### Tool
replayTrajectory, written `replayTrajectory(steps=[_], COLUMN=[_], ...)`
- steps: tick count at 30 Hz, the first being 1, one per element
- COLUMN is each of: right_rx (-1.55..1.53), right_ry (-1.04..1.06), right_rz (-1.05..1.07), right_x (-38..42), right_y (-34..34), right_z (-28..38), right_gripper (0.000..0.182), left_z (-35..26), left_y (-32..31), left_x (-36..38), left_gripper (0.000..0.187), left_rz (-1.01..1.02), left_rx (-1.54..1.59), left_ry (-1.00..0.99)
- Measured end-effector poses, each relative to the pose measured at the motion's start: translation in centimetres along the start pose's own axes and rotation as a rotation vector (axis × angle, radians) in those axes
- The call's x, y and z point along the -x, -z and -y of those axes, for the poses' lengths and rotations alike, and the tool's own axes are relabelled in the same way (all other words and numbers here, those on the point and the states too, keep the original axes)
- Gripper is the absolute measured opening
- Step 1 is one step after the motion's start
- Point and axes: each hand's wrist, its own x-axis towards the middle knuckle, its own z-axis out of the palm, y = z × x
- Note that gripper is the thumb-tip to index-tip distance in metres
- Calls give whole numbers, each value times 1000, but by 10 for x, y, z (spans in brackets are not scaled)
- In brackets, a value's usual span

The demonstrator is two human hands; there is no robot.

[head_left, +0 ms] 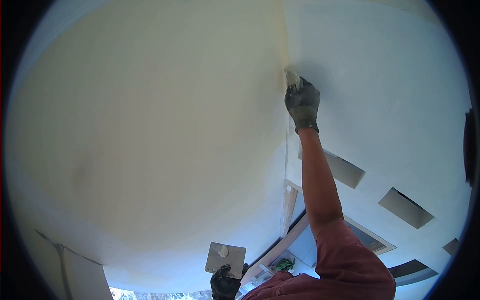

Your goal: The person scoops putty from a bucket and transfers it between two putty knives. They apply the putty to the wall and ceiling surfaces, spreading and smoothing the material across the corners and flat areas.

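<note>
My right hand, in a dark glove, is raised high and closed around a putty knife. The knife's blade touches the corner seam where the cream surface meets the pale bluish-white one. Low in the view, my left hand, also gloved in black, grips a square metal putty blade. A dab of whitish putty sits on that plate. The fingers of my left hand partly cover its lower edge, and its handle is hidden.
Rectangular recesses, among them one slot and another, cut into the right-hand surface. A framed opening lies below the seam. Something green shows beyond it. Dark cracks or lines run across the lower left.
</note>
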Motion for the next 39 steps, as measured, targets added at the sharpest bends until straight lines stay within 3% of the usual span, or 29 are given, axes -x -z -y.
replayTrajectory(steps=[1,3,5,7,9,10,14,16,19,22,25,27,29,32,36,39], right_rx=[1,340,212,93,-267,-284,-101,76,-103,-192,-342,-186,93,269,-133,-37], right_ry=[2,-43,32,102,165,101,131,109,-3,84,170,20,88,73,244,55], right_rz=[-1,-13,113,98,107,31,-86,-71,108,218,106,80,-5,22,156,168], right_x=[7,26,57,64,48,33,-11,-2,33,53,27,-3,-23,7,30,-9], right_y=[-16,-47,-34,-13,6,20,-1,-14,-2,7,20,30,-1,-25,11,28], right_z=[7,27,47,46,25,31,4,32,57,58,54,69,71,109,85,79], right_gripper=[23,30,42,34,25,19,25,29,34,31,28,20,24,30,30,30], left_z=[4,10,14,-3,-12,-13,-22,-25,-8,-11,-21,-25,-18,-24,-20,-2], left_y=[-4,-15,-16,-6,0,4,13,15,2,4,14,14,7,6,0,-11], left_x=[1,-5,-5,-11,-18,-18,-18,-19,-13,-11,-21,-17,-11,-18,-18,-12], left_gripper=[44,44,44,44,44,43,42,42,42,42,41,40,40,39,41,44], left_rz=[-29,-60,-34,-27,-24,-6,-13,-9,-30,-41,-24,-46,-61,-53,-15,-41], left_rx=[1,14,-22,63,149,154,182,157,165,189,193,201,181,204,128,192], left_ry=[-28,-62,-86,-14,49,49,41,34,-2,-21,-33,-44,-30,16,27,-58])
